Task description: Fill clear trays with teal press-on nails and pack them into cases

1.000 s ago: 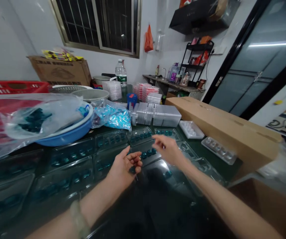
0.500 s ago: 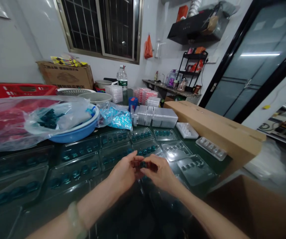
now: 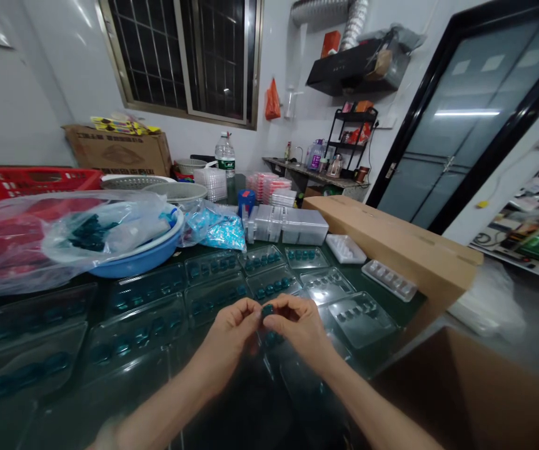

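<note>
My right hand (image 3: 300, 322) pinches a small dark teal piece (image 3: 267, 310) between thumb and fingers. Closed at the piece's other side, my left hand (image 3: 234, 328) has its thumb and fingertips against it. The piece looks rounded and glossy; its exact kind is too small to make out. Below and beyond my hands lie transparent plastic blister trays. One tray (image 3: 274, 281) just ahead carries a row of similar teal pieces, and so does another tray (image 3: 138, 331) to the left. On the right, a tray (image 3: 362, 319) has cavities without teal pieces.
At the left stands a blue basin (image 3: 133, 265) under a plastic bag. A bag of blue-and-white packets (image 3: 222, 232) and stacked plastic boxes (image 3: 304, 226) sit behind the trays. A long cardboard box (image 3: 391, 234) borders the right side, near a white tray (image 3: 389, 280).
My right hand has come back from the trays with a teal piece to my left hand. My left fingers, spread earlier, have closed onto the piece. The view has shifted slightly.
</note>
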{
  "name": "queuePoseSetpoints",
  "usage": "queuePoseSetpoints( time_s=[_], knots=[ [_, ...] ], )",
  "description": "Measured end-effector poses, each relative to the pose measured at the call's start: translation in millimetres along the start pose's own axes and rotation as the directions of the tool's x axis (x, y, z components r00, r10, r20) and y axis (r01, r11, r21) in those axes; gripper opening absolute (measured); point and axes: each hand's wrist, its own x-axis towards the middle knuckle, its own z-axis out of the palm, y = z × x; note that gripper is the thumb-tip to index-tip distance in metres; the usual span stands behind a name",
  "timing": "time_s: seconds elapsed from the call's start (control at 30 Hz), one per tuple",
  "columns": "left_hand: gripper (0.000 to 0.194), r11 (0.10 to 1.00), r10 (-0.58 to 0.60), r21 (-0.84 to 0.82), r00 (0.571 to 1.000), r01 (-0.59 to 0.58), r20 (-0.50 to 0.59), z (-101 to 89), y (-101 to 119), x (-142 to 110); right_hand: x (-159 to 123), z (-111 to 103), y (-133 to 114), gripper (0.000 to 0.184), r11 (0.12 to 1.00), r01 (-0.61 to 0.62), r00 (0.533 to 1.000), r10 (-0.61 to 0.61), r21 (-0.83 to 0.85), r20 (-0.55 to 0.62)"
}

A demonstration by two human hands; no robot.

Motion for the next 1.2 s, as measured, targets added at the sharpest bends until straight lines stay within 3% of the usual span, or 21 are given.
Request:
queuePoseSetpoints(
  time_s=[0.17,0.3,0.5,0.7,0.8,1.0,1.2],
  knots=[
    [0.022,0.996,-0.039,0.073,0.997,0.044,-0.067,4.5,10,-6,-1,2,6,0.009,0.999,-0.020,0.996,0.024,0.040,-0.086],
    [0.023,0.990,0.005,0.141,0.992,0.013,-0.124,4.8,12,-9,1,1,10,0.013,0.994,-0.031,0.995,0.041,0.108,-0.093],
    [0.019,0.998,-0.044,-0.035,0.998,0.043,-0.045,0.7,10,-3,2,3,13,0.015,0.961,-0.085,0.996,0.086,0.262,0.008],
    [0.019,0.979,-0.091,-0.173,0.993,0.103,0.079,-1.4,8,3,0,4,17,0.015,0.805,-0.245,0.969,0.225,0.540,0.104],
    [0.019,0.982,-0.068,-0.169,0.994,0.083,0.091,-2.4,8,4,1,3,19,0.012,0.708,-0.335,0.942,0.272,0.622,0.198],
    [0.017,1.000,-0.014,0.019,1.000,0.015,-0.016,-6.3,10,3,1,2,19,0.013,0.703,-0.370,0.929,0.264,0.607,0.260],
    [0.021,0.998,-0.038,0.043,0.997,0.041,-0.066,-12.0,18,2,0,-9,22,0.018,0.708,-0.423,0.906,0.319,0.566,0.279]
  ],
)
